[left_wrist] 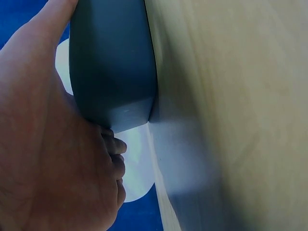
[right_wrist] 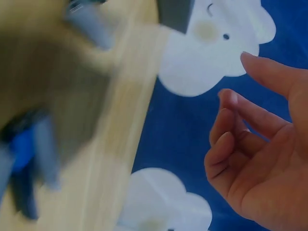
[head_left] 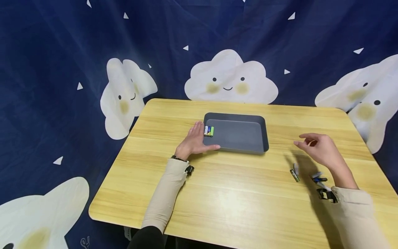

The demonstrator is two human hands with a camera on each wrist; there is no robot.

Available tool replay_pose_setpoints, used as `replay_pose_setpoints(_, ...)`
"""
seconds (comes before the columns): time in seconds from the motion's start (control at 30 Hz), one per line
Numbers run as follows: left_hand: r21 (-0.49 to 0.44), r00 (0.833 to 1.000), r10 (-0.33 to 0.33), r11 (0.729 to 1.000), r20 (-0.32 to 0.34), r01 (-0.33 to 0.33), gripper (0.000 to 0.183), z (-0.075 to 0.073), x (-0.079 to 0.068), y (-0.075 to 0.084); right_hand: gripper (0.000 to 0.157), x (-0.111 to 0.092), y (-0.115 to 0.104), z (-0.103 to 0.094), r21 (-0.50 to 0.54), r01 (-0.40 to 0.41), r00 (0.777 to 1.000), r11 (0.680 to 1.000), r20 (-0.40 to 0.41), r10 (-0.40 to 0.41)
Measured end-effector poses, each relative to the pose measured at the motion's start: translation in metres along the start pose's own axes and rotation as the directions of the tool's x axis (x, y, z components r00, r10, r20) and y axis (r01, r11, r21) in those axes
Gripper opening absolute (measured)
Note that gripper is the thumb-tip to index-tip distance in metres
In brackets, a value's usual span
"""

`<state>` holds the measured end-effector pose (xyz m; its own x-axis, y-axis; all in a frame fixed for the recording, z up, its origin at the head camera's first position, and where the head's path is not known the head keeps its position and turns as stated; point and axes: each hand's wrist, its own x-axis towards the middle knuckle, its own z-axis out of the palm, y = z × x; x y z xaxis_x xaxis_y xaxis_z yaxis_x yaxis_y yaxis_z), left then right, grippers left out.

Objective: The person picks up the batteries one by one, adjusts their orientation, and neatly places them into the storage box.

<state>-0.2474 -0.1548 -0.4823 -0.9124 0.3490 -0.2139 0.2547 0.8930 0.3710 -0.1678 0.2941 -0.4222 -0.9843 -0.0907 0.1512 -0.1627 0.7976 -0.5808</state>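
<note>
A dark grey rectangular tray (head_left: pixel 240 135) lies on the table. Three batteries (head_left: pixel 209 131) stand side by side against its left inner wall: one whitish, one blue and yellow, one green. My left hand (head_left: pixel 195 141) rests at the tray's near left corner, fingers straight along the left side and thumb along the front. In the left wrist view the palm (left_wrist: pixel 57 149) is beside the tray's outer wall (left_wrist: pixel 115 62). Over the table's right part hovers my right hand (head_left: pixel 321 148), fingers loosely bent, thumb and forefinger apart, nothing between them. Below it lie loose batteries (head_left: pixel 294 175).
Several more batteries (head_left: pixel 318 178), some blue or black, are scattered by the right wrist; they blur in the right wrist view (right_wrist: pixel 29 154). The wooden table (head_left: pixel 224 193) has rounded corners. Behind it hangs a dark blue curtain (head_left: pixel 168 38) with white clouds.
</note>
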Motion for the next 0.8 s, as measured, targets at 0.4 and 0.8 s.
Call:
replay_pose_setpoints(0.4, 0.013, 0.999, 0.011, 1.0, -0.035, -0.011, 0.136, 0.001, -0.003, 0.001, 0.063, -0.032, 0.039, -0.004, -0.155, -0.099, 0.982, 0.983, 0.142, 0.121)
replay_pose_setpoints(0.8, 0.001, 0.998, 0.027, 1.0, -0.048, -0.027, 0.137, 0.001, 0.0, 0.002, 0.069, -0.055, 0.057, -0.011, -0.24, -0.176, 0.945, 0.955, 0.23, 0.232)
